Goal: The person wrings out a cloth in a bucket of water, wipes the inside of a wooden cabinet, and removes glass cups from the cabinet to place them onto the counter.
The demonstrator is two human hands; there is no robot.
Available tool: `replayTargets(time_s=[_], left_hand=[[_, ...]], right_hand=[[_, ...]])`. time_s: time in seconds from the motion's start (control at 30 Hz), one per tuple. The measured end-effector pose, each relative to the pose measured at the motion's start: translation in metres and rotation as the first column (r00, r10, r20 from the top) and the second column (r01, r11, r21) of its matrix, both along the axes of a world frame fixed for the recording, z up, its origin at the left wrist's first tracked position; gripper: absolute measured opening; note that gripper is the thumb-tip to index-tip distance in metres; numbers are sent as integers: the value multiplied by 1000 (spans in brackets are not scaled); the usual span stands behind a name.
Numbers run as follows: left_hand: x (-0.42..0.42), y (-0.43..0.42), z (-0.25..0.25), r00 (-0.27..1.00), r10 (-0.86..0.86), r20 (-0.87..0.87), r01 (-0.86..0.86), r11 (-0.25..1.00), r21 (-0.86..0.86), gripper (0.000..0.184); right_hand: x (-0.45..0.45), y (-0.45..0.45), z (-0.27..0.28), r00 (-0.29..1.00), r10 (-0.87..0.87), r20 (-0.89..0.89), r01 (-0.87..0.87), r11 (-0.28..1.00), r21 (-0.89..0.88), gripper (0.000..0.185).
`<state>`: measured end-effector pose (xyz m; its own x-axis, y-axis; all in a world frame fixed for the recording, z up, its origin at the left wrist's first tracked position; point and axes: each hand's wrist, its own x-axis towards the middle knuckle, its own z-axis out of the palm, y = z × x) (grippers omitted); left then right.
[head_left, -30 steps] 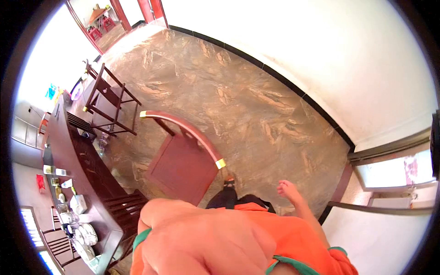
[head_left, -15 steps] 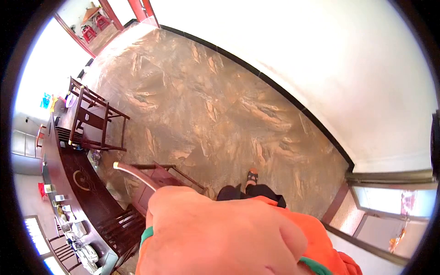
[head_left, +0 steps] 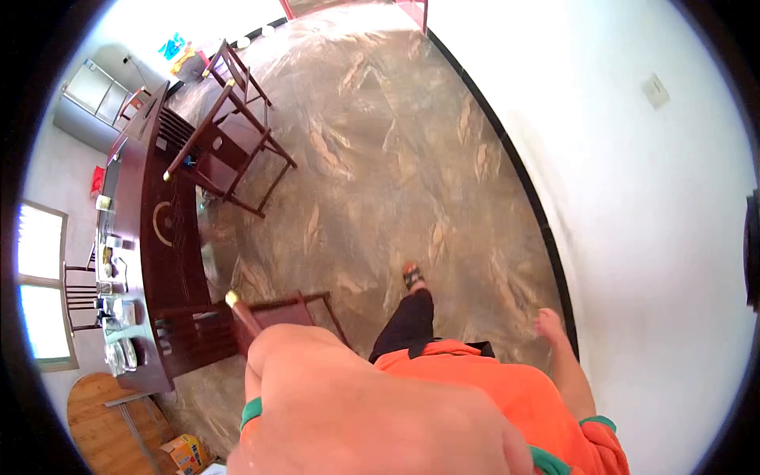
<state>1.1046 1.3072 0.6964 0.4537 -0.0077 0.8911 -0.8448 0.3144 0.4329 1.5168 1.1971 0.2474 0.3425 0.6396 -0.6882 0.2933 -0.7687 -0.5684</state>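
My left arm is raised, and my left hand point(head_left: 380, 427) looms blurred and very large just under the camera. Its fingers run out of view at the bottom, so what they hold, if anything, is hidden. Down at my right side, near the white wall, hangs my right hand point(head_left: 548, 324); its fingers are loosely bent and a little apart, with nothing visible in them. A dark wooden chair point(head_left: 273, 311) with a gold-tipped armrest stands just beyond my left elbow, partly covered by it. One sandalled foot point(head_left: 412, 275) shows on the floor ahead.
A long dark wooden table point(head_left: 178, 253) runs along the left, with cups and packets on it. Another dark chair point(head_left: 237, 150) stands beside it farther ahead. A round wooden board point(head_left: 107, 419) and a yellow box point(head_left: 188, 453) are at lower left. Marbled floor point(head_left: 372, 190) stretches ahead.
The view has turned right and moved forward; the table and chairs sit differently in it. My right hand has come into sight. My left hand stays raised close to the camera.
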Motion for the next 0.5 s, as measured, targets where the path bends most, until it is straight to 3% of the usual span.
replayTargets(time_s=[0.03, 0.13, 0.23, 0.3, 0.37, 0.4, 0.43, 0.47, 0.5], left_hand=[[-5, 28, 3, 1000, 8, 4, -8, 1000, 15, 34], [-20, 112, 17, 998, 56, 3, -56, 997, 54, 35], [-34, 195, 30, 997, 71, -22, -68, 994, 91, 35], [-46, 249, 31, 998, 61, -23, -58, 991, 119, 35], [-63, 306, 23, 998, 54, -24, -51, 991, 125, 36], [-73, 337, 20, 999, 39, -25, -34, 988, 152, 36], [-85, 349, 10, 991, 117, -61, -118, 993, -17, 36], [-99, 374, -1, 976, 190, -107, -207, 962, -178, 36], [-114, 411, -15, 961, 249, -123, -267, 950, -164, 38]], right_hand=[[-18, 39, 7, 997, -24, -70, 26, 999, 30, 15], [-41, 122, 0, 945, 314, -94, -325, 935, -141, 30], [-29, 172, -58, 904, 413, -108, -422, 903, -78, 18], [-45, 206, -36, 971, 213, -105, -233, 942, -243, 28], [-57, 254, -6, 890, 457, -4, -421, 817, -394, 27], [-49, 271, -23, 731, 683, 6, -601, 648, -467, 26], [-38, 280, -52, 253, 965, -65, -837, 184, -516, 25], [-34, 297, -71, -200, 967, -155, -826, -252, -505, 24], [-38, 337, -66, -425, 881, -208, -746, -471, -471, 23]])
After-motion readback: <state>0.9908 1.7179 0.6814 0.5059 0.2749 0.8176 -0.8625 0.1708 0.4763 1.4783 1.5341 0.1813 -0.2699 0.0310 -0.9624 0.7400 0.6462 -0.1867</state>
